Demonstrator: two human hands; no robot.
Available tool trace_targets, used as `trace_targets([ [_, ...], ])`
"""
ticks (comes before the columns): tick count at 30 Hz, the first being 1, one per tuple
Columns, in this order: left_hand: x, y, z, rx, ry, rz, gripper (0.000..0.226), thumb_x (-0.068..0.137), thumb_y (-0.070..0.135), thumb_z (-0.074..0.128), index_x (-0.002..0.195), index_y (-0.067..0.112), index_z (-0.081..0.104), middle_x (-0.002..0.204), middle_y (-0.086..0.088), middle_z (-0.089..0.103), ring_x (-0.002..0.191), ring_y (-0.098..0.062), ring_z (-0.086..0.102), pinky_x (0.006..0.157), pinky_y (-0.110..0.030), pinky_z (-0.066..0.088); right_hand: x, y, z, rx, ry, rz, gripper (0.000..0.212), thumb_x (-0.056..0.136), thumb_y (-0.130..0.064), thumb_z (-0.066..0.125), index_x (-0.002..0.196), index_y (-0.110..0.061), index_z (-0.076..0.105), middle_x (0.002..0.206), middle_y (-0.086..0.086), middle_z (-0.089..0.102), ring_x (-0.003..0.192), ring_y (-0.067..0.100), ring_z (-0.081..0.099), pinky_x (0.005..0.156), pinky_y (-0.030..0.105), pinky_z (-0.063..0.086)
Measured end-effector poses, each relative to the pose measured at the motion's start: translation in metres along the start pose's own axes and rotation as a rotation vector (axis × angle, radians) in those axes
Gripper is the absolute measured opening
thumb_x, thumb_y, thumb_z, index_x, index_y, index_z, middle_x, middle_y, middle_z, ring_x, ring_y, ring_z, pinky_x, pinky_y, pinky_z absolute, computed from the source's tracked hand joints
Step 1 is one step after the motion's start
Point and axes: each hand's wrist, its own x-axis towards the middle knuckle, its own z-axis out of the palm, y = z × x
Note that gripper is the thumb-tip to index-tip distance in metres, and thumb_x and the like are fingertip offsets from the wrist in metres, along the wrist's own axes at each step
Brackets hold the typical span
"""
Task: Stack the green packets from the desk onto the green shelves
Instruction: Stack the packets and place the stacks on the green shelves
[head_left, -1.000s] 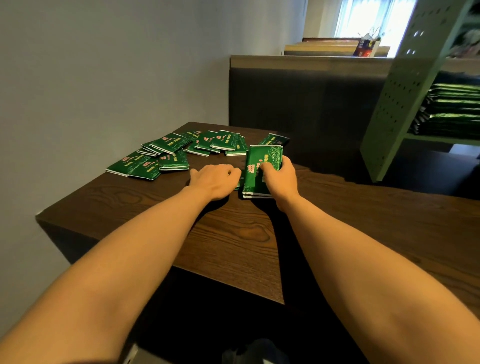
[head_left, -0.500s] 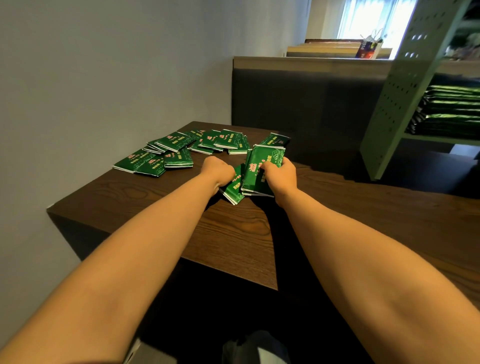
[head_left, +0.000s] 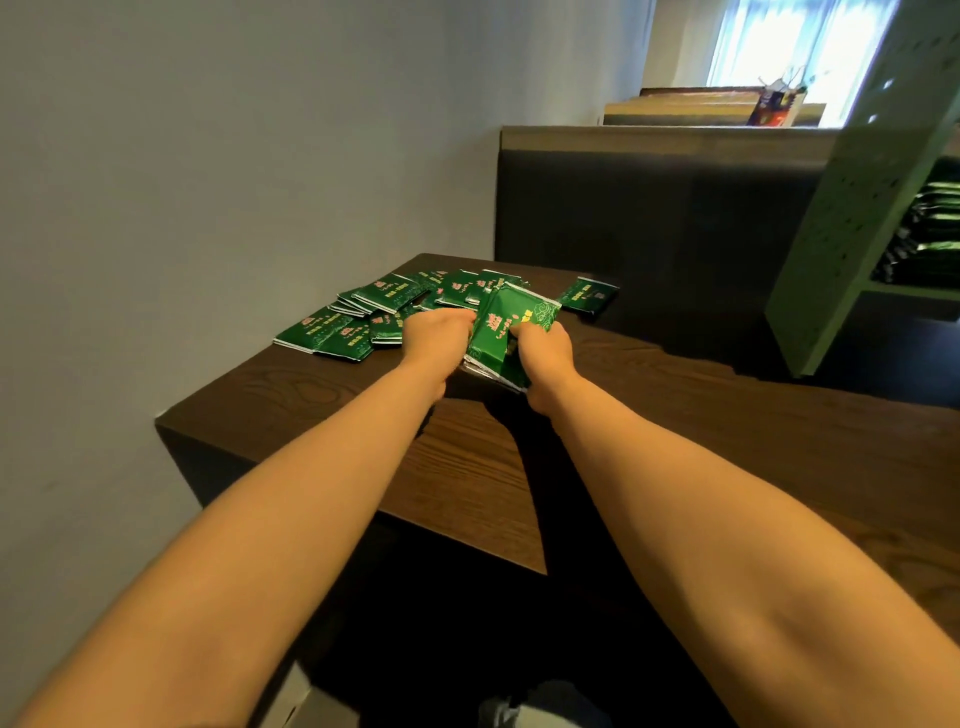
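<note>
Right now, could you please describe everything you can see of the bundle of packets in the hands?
The bundle of packets is a stack of flat, glossy green wrappers with pale printing and silvery edges. It is tilted, its near end low over the desk, far end raised. The right hand grips its right side, thumb on top; the left hand holds its left edge.
</note>
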Motion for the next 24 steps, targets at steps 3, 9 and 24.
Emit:
trace_targets([
  [3,0.015,-0.016,-0.016,0.270,0.053,0.206,0.023,0.094,0.012,0.053,0.100,0.018,0.074,0.099,0.000,0.072,0.091,-0.021,0.064,0.079,-0.031,0.050,0.005,0.005,0.001,-0.111,-0.022,-0.077,0.021,0.099,-0.002,0.054,0.097,-0.023,0.055,0.103,0.002,0.066,0.099,0.022,0.065,0.088,0.038,0.055],
  [9,0.050,-0.046,-0.046,0.944,0.185,0.167,0.053,0.093,0.039,0.056,0.144,0.031,0.043,0.150,-0.012,0.037,0.141,-0.032,0.027,0.111,-0.050,0.027,0.013,0.012,-0.004,-0.190,-0.056,-0.122,0.022,0.101,-0.001,0.053,0.097,-0.024,0.054,0.102,0.001,0.065,0.108,0.029,0.067,0.098,0.046,0.056],
  [24,0.057,-0.068,-0.050,0.932,0.307,0.253,0.027,0.092,0.037,0.056,0.096,0.018,0.074,0.135,-0.008,0.057,0.139,-0.030,0.035,0.113,-0.058,0.024,0.023,0.017,-0.002,-0.332,-0.052,-0.109,0.046,0.099,-0.015,0.062,0.141,-0.015,0.044,0.125,0.004,0.066,0.110,0.024,0.068,0.101,0.046,0.055],
])
